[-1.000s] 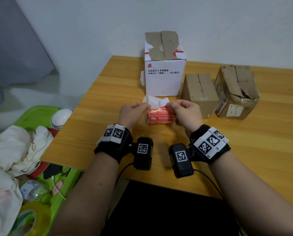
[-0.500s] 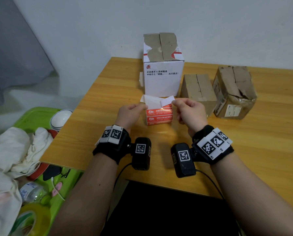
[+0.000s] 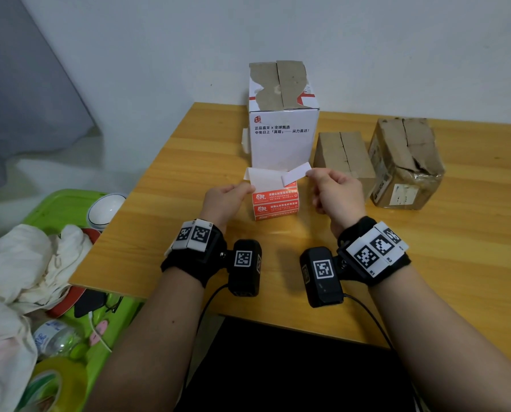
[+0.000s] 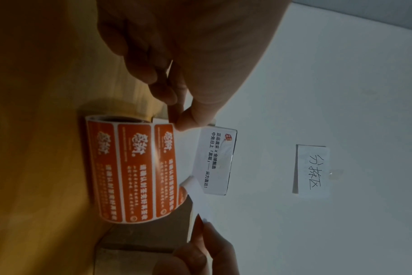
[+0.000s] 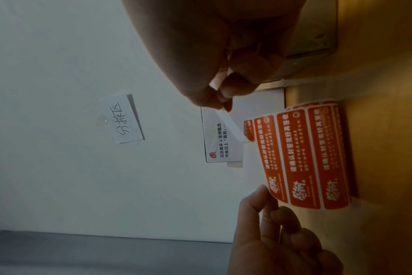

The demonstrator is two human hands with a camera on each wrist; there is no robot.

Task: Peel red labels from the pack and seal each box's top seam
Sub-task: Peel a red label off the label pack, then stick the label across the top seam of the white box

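The pack of red labels [image 3: 275, 203] lies as a small roll on the wooden table [image 3: 171, 209], in front of the tall white box [image 3: 282, 144]. My left hand [image 3: 246, 189] pinches the left edge of the white backing sheet [image 3: 263, 178]. My right hand [image 3: 310, 173] pinches one end of a half-peeled label [image 3: 296, 174], white underside up, its other end still stuck to the roll. The left wrist view shows the roll [image 4: 131, 167], the right wrist view the peeled label [image 5: 230, 123]. A small brown box [image 3: 343, 156] and a crumpled brown box [image 3: 406, 162] stand to the right.
All three boxes have their top flaps shut along a centre seam. A handwritten paper note [image 4: 313, 169] hangs on the wall. Left of the table, lower down, a green tray [image 3: 70, 200] holds cloths, a white bowl [image 3: 105, 209] and a tape roll [image 3: 55, 385].
My right hand has risen off the pack and drawn up and to the right, pulling the label farther off the backing. My left hand has stayed holding the backing's left edge.
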